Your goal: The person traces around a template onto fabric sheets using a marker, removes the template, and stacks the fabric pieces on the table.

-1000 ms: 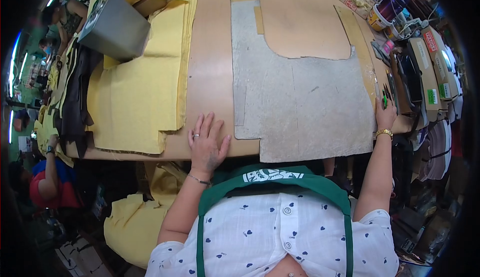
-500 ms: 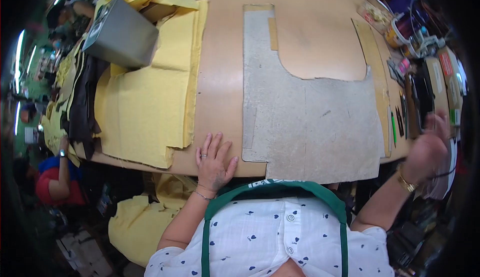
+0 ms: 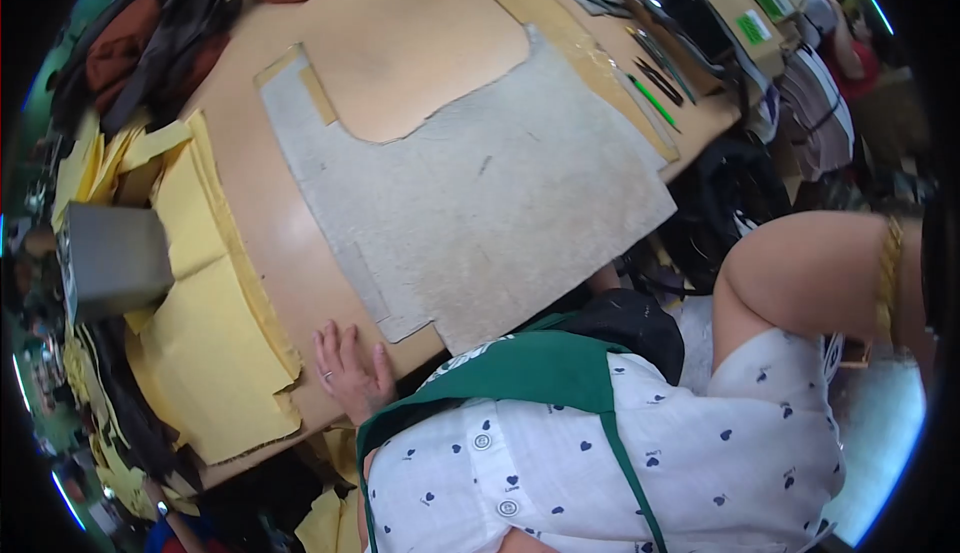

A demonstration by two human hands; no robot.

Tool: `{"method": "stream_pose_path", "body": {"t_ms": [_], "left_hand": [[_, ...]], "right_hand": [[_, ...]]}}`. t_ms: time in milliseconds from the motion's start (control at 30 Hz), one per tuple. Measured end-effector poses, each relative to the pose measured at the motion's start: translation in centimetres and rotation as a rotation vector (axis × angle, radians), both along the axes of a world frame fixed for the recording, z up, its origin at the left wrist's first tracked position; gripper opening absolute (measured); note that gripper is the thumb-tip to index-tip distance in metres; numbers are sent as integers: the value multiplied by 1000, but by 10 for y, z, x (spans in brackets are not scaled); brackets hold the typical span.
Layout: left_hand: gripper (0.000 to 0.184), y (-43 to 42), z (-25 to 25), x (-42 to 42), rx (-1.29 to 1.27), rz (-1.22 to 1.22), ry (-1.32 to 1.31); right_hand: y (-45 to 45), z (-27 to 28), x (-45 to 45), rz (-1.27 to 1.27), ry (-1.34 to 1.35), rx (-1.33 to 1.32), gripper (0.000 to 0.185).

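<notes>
My left hand (image 3: 350,368) rests flat on the tabletop near its front edge, fingers stretched out and holding nothing. To one side of it lies a stack of yellow cloth pieces (image 3: 205,353); to the other, a large grey card pattern piece (image 3: 470,193) with a curved cut-out and a tape strip at its narrow end. The pattern's near corner hangs past the table edge, close to my apron. Of my right arm only the bare forearm and a gold bracelet show at the far right; the hand itself is outside the visible picture.
A grey metal block (image 3: 115,258) stands on the yellow cloth. Beyond the pattern lie a yellowish strip (image 3: 530,3), a green pen (image 3: 653,103) and black thread snips (image 3: 660,81). Dark and rust-coloured cloth (image 3: 130,48) is heaped at the far left. Boxes (image 3: 740,13) line the right.
The view has swung to the right and tilted. My right arm has moved out to the right, away from the table, and its hand has left the picture. My left hand stays on the table.
</notes>
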State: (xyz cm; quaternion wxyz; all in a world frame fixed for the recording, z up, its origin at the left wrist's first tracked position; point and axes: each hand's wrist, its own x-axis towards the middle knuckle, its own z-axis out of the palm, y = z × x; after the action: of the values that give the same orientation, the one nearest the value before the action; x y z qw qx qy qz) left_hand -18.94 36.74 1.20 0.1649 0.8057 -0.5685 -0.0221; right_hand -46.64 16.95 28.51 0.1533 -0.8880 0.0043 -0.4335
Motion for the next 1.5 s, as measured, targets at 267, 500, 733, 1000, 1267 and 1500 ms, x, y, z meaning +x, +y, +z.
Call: {"method": "stream_pose_path", "body": {"t_ms": [267,500,733,1000,1267,1500], "left_hand": [[38,2,3,0,1,13,-34],[38,4,9,0,2,96,-23],[38,3,5,1,-5,82,7],[38,3,-1,-1,-55,83,29],[39,2,7,-1,-15,70,5],[40,1,2,0,-50,85,25]], "right_hand": [[-142,-230,-127,-1242,1045,224,28],[-157,-251,-141,-1277,892,457,22],[-57,-17,-70,-250,-65,268,25],[20,26,-1,158,193,-281,24],[24,28,4,33,173,-412,22],[30,31,2,4,171,-452,21]]}}
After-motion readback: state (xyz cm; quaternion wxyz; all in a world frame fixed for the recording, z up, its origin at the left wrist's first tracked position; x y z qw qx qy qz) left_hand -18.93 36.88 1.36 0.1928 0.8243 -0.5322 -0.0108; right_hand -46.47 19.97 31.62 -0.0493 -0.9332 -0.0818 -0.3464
